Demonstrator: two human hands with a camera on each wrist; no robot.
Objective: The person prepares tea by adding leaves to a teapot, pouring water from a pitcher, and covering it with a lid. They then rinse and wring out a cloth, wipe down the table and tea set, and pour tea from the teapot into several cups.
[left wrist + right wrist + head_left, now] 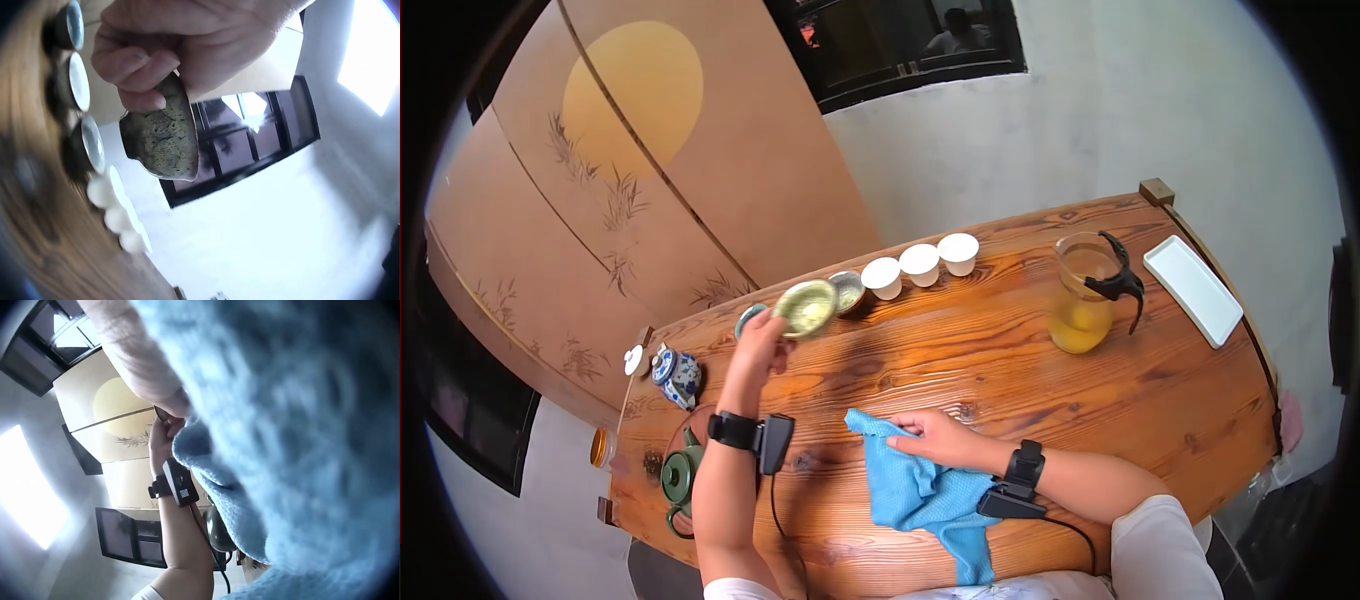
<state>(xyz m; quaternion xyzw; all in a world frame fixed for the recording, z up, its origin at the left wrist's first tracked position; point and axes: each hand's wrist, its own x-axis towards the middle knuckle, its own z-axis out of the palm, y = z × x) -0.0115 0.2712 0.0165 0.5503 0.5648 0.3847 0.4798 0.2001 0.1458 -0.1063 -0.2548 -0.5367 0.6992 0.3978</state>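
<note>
My left hand (762, 350) pinches a small speckled green-brown teacup (805, 310) by its rim, lifted over the far left of the table. In the left wrist view, fingers and thumb close on the tilted teacup (165, 134). Its pale green inside faces the head camera. A blue cloth (910, 490) is gripped in my right hand (940, 440), bunched near the table's front edge and hanging down toward it. Up close, the cloth (300, 456) fills much of the right wrist view. Right behind the held teacup stands a grey teacup (847, 292).
Three white cups (919, 264) continue the row along the back edge. A glass pitcher (1080, 310) with yellow liquid and a white tray (1193, 290) stand right. Left are a blue-and-white teapot (677, 375), a green teapot (678, 475) and a teal cup (750, 318).
</note>
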